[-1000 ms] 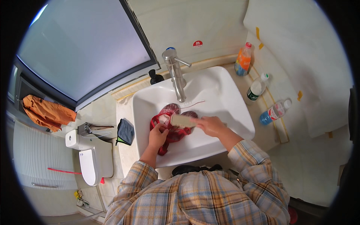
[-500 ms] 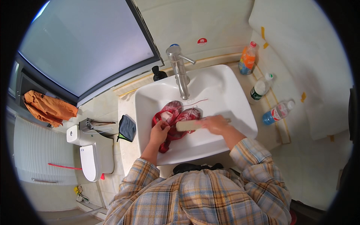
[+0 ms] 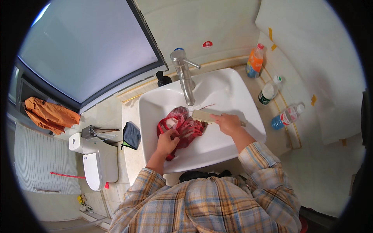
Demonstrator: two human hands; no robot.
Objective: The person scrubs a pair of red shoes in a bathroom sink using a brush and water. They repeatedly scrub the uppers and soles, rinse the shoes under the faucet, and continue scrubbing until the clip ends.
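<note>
Wet, soapy red fabric shoes (image 3: 185, 134) with loose straps or laces lie in the left half of the white sink (image 3: 233, 83). My left hand (image 3: 168, 142) grips the near left part of them, its fingers closed on the red fabric. From the right, my right hand (image 3: 227, 124) holds a beige scrubbing brush (image 3: 202, 116) by its handle. The brush lies slantwise over the right-hand shoe, and brown bristles show under its near edge. White foam covers parts of the shoes, and a thin red lace trails toward the drain.
Above the sink rises a metal faucet (image 3: 185, 79), with a black bottle (image 3: 163, 79) to its left. On the right ledge stand an orange-labelled bottle (image 3: 254, 62), a clear bottle (image 3: 269, 91) and a blue-bottomed bottle (image 3: 286, 116). A grey cloth (image 3: 131, 136) lies left; beyond is a toilet (image 3: 93, 171).
The brush has moved away from me and tilted, uncovering more of the right-hand shoe. My left hand keeps hold of the shoes, which have shifted slightly.
</note>
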